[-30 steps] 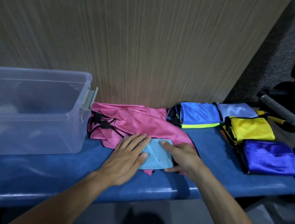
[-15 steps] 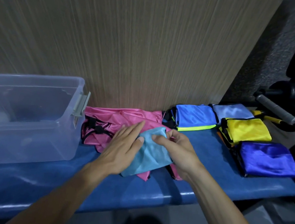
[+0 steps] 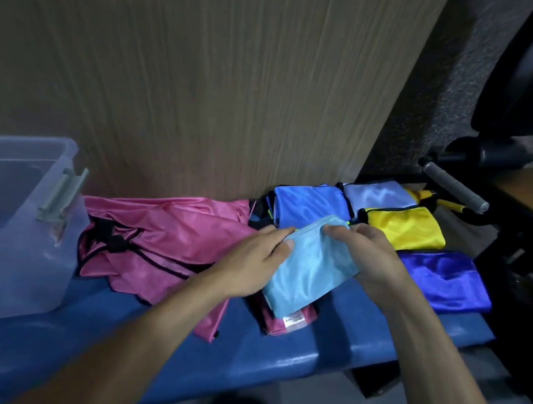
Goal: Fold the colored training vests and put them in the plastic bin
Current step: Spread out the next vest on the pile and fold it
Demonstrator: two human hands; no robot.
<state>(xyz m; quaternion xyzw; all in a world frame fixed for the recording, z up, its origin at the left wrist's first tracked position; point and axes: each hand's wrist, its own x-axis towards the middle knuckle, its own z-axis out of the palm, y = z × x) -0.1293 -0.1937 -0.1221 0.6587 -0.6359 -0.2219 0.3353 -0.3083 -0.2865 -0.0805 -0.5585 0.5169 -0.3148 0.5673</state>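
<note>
Vests are the work here: I hold the folded light blue vest (image 3: 309, 267) at the centre of the frame, my left hand (image 3: 251, 260) and right hand (image 3: 372, 258) both gripping it above the worktop (image 3: 273, 353). At the right lie four folded ones: blue (image 3: 308, 203), pale (image 3: 377, 193), yellow (image 3: 406, 227), dark blue (image 3: 443, 280). The pink vest (image 3: 160, 239) is still unfolded. The plastic bin (image 3: 9, 230) at the left seems to hold no vest yet, so most remains.
</note>
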